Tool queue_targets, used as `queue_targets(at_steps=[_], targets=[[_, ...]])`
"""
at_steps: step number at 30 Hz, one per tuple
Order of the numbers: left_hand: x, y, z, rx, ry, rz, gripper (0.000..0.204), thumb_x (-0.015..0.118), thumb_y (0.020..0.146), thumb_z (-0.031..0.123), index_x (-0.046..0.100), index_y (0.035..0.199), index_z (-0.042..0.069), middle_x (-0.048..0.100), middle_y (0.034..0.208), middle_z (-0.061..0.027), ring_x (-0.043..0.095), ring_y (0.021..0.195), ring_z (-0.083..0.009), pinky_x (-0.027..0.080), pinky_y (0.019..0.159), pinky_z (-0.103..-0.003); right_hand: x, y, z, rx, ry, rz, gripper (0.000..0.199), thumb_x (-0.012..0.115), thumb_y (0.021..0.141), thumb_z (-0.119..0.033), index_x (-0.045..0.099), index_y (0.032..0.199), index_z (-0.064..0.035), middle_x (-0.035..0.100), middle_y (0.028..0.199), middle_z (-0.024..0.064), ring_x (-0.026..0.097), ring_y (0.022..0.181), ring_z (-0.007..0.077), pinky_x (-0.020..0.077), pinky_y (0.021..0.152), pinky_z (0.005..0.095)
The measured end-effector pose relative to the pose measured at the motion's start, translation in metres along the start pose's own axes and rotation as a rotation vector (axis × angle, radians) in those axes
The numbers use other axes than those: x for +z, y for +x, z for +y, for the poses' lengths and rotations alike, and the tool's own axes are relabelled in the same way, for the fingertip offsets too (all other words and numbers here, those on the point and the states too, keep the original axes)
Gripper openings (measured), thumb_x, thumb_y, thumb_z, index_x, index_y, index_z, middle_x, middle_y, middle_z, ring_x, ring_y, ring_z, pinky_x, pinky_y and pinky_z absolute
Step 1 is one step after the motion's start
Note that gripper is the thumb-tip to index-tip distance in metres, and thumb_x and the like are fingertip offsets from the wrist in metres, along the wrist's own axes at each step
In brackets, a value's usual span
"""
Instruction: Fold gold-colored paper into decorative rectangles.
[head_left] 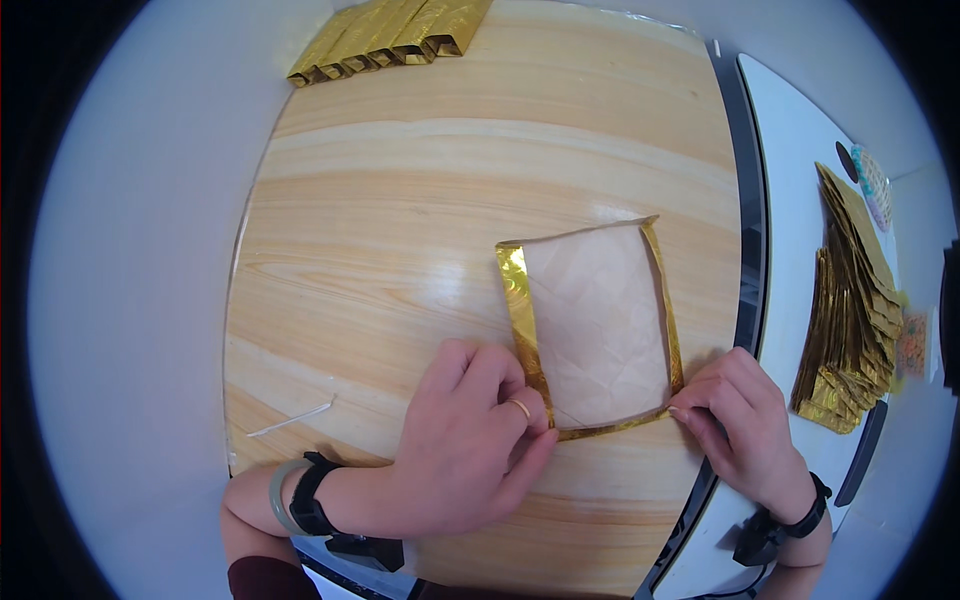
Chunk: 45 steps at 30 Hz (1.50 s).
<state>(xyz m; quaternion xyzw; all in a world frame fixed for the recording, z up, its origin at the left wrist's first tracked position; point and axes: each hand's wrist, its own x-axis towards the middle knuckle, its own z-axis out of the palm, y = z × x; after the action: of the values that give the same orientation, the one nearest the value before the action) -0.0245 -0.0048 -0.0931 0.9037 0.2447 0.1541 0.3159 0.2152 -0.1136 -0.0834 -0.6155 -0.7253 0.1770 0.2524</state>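
Observation:
A sheet of gold foil paper lies on the table with its pale, creased inner side up. Its gold edges are folded up along the sides, and the left fold shows as a wide shiny strip. At the near left corner my left hand, with a ring on one finger, pinches the folded edge. My right hand grips the near right corner between thumb and fingers. Between the two hands runs the near folded edge, a narrow gold strip. Both hands are closed on the paper.
Several folded gold paper pieces stand in a row at the far left of the wooden table. A thin white stick lies at the near left. On the white surface to the right rests a stack of gold paper.

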Motion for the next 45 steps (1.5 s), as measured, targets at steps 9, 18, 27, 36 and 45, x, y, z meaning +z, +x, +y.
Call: queue_targets(at_steps=[9,18,27,36,45], targets=[[0.001,0.002,0.003,-0.048,0.059,-0.01,0.016,0.074,0.069,0.009,0.061,0.078,0.01,0.044,0.089,-0.0107,0.039,0.086,-0.0284,0.033,0.074,-0.038,0.002,-0.002,0.007,-0.019,0.004,0.009,0.019,0.072,0.072,0.001,0.06,0.086,-0.0036,0.055,0.08,0.0081,0.056,0.074,0.0264,0.0471,0.06,0.0344],[-0.001,0.002,0.001,-0.072,0.006,-0.02,0.018,0.072,0.068,0.005,0.058,0.077,0.009,0.044,0.09,-0.0117,0.039,0.086,-0.0286,0.031,0.076,-0.039,0.004,-0.002,0.007,-0.119,-0.153,0.035,0.02,0.07,0.072,-0.006,0.061,0.089,-0.0055,0.057,0.082,0.0055,0.056,0.075,0.0226,0.047,0.06,0.0313],[0.006,-0.005,-0.005,0.183,0.14,-0.043,0.023,0.072,0.068,0.005,0.066,0.087,0.016,0.046,0.085,-0.0021,0.044,0.082,-0.021,0.035,0.071,-0.033,0.0,-0.008,0.0,-0.486,-0.449,-0.041,0.037,0.066,0.07,-0.008,0.068,0.107,-0.0054,0.054,0.088,-0.0002,0.055,0.081,0.0156,0.0491,0.068,0.0231],[0.015,-0.006,0.002,0.433,0.507,-0.035,0.054,0.065,0.06,0.016,0.072,0.113,0.019,0.044,0.085,0.0026,0.043,0.077,-0.0155,0.04,0.064,-0.027,0.003,-0.023,-0.03,-0.218,-0.611,-0.213,0.045,0.064,0.077,-0.008,0.065,0.122,-0.004,0.05,0.1,0.0041,0.051,0.098,0.0191,0.0498,0.086,0.0347],[0.007,-0.015,0.001,0.482,0.489,-0.076,0.052,0.059,0.064,0.015,0.067,0.112,-0.001,0.051,0.096,-0.0017,0.05,0.086,-0.0184,0.041,0.066,-0.027,-0.002,-0.022,-0.05,-0.166,-0.837,-0.281,0.048,0.06,0.071,-0.006,0.063,0.117,0.0062,0.055,0.112,0.0113,0.06,0.105,0.023,0.0458,0.082,0.0331]])
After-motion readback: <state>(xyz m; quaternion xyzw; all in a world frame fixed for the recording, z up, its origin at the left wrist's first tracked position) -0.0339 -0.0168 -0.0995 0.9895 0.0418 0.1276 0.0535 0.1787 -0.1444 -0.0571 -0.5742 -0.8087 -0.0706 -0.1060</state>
